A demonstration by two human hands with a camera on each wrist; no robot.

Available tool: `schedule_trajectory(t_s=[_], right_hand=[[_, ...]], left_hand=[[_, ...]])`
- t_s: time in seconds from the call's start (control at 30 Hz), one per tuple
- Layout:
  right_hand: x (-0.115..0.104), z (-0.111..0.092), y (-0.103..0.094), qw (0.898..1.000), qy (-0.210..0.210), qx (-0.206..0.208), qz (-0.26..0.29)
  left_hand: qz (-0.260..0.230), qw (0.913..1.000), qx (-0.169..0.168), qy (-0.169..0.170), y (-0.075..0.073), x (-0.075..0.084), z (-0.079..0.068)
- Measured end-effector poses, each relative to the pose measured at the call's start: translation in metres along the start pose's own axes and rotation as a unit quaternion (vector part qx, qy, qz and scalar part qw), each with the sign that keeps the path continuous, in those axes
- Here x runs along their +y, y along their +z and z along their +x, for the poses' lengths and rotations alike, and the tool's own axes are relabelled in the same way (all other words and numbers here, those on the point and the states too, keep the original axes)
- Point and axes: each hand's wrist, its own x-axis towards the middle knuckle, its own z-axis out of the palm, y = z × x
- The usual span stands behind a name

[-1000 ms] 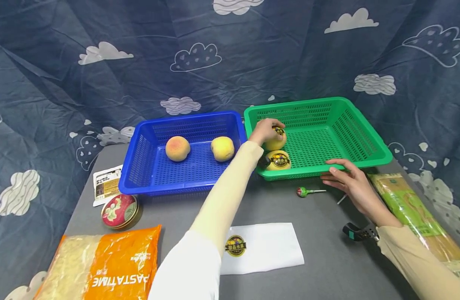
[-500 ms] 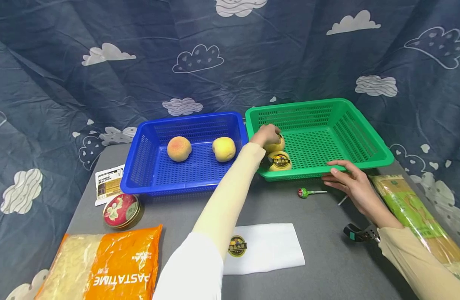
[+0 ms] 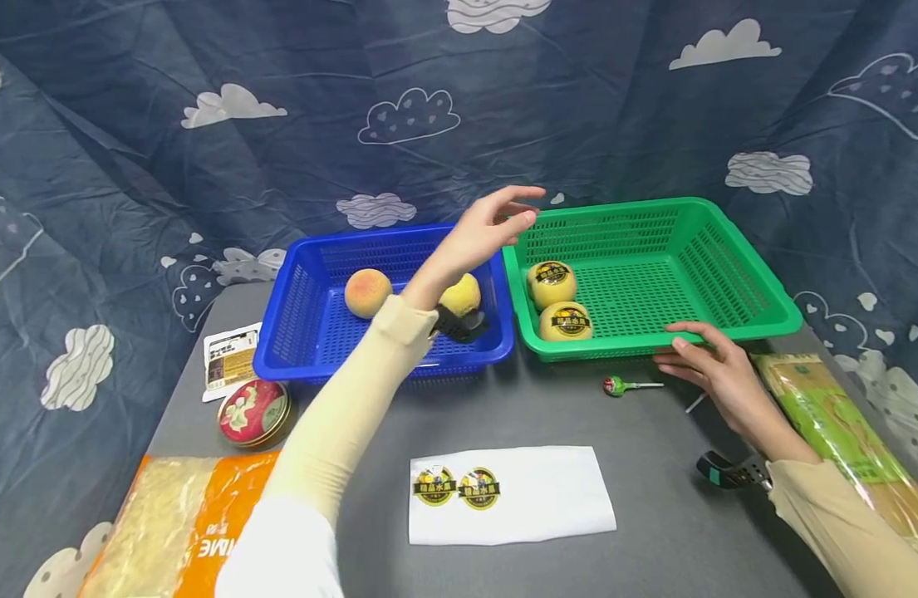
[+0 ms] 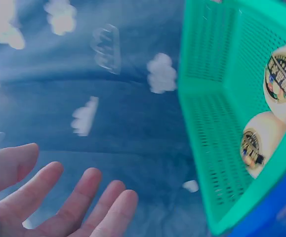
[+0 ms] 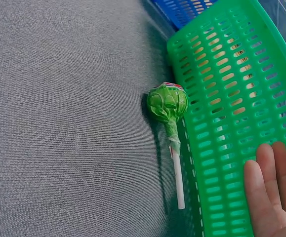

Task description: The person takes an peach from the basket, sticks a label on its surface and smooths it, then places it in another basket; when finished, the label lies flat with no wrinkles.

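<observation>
My left hand (image 3: 483, 232) is raised over the gap between the two baskets, its fingers loosely spread and holding nothing. Two pale yellow fruits with black-and-gold stickers, the rear one (image 3: 552, 283) and the front one (image 3: 566, 321), sit at the left end of the green basket (image 3: 656, 335). In the left wrist view the fingers (image 4: 76, 205) lie apart from that basket. My right hand (image 3: 716, 365) rests at the green basket's front wall with relaxed fingers. A green-wrapped lollipop (image 5: 168, 104) lies along the wall's foot.
The blue basket (image 3: 294, 371) holds a peach (image 3: 368, 293) and a yellow fruit (image 3: 461, 295). A white sheet (image 3: 548, 498) bears two stickers. A red tin (image 3: 253, 412), pasta bag (image 3: 204, 523) and label card (image 3: 231, 362) lie left; a green-and-tan packet (image 3: 847, 432) lies right.
My left hand has left the rear stickered fruit, rising up and left out of the green basket. The right hand stays by the basket wall. The sheet's second sticker has come into view.
</observation>
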Motion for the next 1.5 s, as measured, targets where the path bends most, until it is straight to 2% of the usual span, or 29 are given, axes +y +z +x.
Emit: schedule_trajectory(t_s=[0.1,0.13,0.17,0.23,0.33,0.4,0.5,0.6,0.7,0.87,0.97,1.07,1.2,1.33,1.4,1.5], right_hand=[[0.001,0.000,-0.002,1.000,-0.004,-0.002,-0.005],[0.003,0.000,-0.004,1.000,-0.014,-0.017,0.010],[-0.008,-0.003,0.003,1.000,-0.011,-0.011,0.003],[-0.019,-0.006,0.010,1.000,-0.006,-0.012,-0.001],[-0.031,-0.008,0.016,1.000,0.005,-0.020,-0.008],[-0.044,-0.007,0.025,0.999,0.013,-0.014,-0.032],[-0.060,0.002,0.038,0.999,-0.008,-0.031,-0.038],[-0.073,0.018,0.056,0.997,-0.035,-0.053,-0.032],[-0.082,0.041,0.076,0.995,-0.061,-0.074,-0.033],[-0.093,0.088,0.113,0.989,-0.071,-0.108,-0.066],[-0.095,0.117,0.137,0.986,-0.059,-0.133,-0.080],[-0.094,0.141,0.160,0.983,-0.048,-0.154,-0.089],[-0.089,0.167,0.186,0.978,-0.027,-0.174,-0.108],[-0.083,0.185,0.207,0.972,0.004,-0.186,-0.140],[-0.080,0.191,0.216,0.968,0.020,-0.192,-0.160],[-0.075,0.197,0.229,0.956,0.052,-0.205,-0.203]], left_hand=[[-0.055,0.9978,0.020,0.030,-0.015,0.006,-0.032],[-0.068,0.9968,0.030,0.030,-0.019,0.010,-0.045],[-0.079,0.9957,0.038,0.030,-0.024,0.010,-0.056],[-0.102,0.9925,0.056,0.036,-0.032,0.002,-0.077],[-0.123,0.9898,0.066,0.028,-0.040,-0.015,-0.109],[-0.131,0.9893,0.065,0.010,-0.040,-0.027,-0.130],[-0.137,0.9885,0.056,-0.032,-0.036,-0.046,-0.161],[-0.155,0.9835,0.053,-0.077,-0.030,-0.067,-0.188],[-0.172,0.9761,0.064,-0.116,-0.025,-0.088,-0.207],[-0.195,0.9600,0.115,-0.165,-0.023,-0.114,-0.220],[-0.209,0.9512,0.146,-0.174,-0.025,-0.124,-0.220],[-0.215,0.9475,0.166,-0.169,-0.027,-0.131,-0.219],[-0.216,0.9445,0.189,-0.160,-0.028,-0.135,-0.216],[-0.211,0.9408,0.212,-0.159,-0.027,-0.136,-0.214],[-0.209,0.9391,0.220,-0.160,-0.026,-0.134,-0.214],[-0.210,0.9374,0.228,-0.160,-0.025,-0.129,-0.214]])
